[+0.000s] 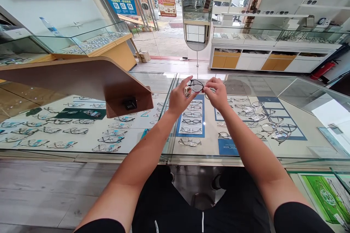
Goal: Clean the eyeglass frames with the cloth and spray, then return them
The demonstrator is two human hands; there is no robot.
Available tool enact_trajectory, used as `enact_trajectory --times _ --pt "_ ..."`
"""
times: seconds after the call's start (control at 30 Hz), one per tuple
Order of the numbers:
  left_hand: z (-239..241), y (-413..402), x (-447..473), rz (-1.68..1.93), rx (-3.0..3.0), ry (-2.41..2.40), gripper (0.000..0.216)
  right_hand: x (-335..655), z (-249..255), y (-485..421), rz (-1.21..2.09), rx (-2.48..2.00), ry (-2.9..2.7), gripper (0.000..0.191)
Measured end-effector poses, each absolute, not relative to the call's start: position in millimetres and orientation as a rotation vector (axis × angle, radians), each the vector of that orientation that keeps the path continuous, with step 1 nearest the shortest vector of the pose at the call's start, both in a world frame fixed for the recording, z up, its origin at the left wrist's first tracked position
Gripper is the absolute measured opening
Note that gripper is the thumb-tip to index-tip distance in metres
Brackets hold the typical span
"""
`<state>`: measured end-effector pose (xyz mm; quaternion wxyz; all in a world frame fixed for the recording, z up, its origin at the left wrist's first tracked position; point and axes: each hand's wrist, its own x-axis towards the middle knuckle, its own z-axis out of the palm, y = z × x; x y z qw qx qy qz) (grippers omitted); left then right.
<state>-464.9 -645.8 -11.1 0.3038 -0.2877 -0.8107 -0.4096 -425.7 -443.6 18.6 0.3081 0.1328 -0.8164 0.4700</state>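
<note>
A pair of dark-rimmed eyeglasses point(196, 86) is held up over the glass display counter point(171, 116), between my two hands. My left hand point(180, 96) has its fingers closed at the left side of the frame, and a crumpled, patterned cloth point(187, 91) shows in it. At the middle of the frame, the fingers of my right hand point(218, 93) pinch the rim and partly hide the other lens. Below the hands, several eyeglasses lie in a column on a blue-edged display board point(203, 116) under the glass.
A brown wooden board point(82, 80) with a small black box on it juts over the counter's left part. Loose frames point(281, 127) are heaped under the glass at right. An oval standing mirror point(197, 14) rises beyond the counter. A red fire extinguisher point(324, 69) stands far right.
</note>
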Motion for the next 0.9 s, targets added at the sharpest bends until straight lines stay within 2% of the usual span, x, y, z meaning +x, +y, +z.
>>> enact_trajectory --times 0.2,0.4,0.57,0.77,0.9 --pt "-10.3 -647.0 -466.1 -1.038 -0.773 -2.139 0.077 -426.4 18.0 -444.1 1.242 0.327 -2.168 0.025" --pt "-8.6 -647.1 -467.2 -1.181 -0.777 -2.087 0.073 -428.3 16.5 -442.7 1.277 0.362 -2.155 0.023" --pt "-5.1 -646.7 -465.6 -1.319 -0.711 -2.073 0.071 -428.9 16.9 -439.8 1.423 0.374 -2.135 0.022" --pt "-1.6 -645.3 -459.3 -1.370 -0.770 -2.067 0.064 -429.8 18.3 -437.1 1.525 0.384 -2.073 0.029" --pt "-1.6 -644.5 -458.2 -1.432 -0.765 -2.052 0.060 -429.6 22.0 -436.7 1.736 0.355 -1.996 0.037"
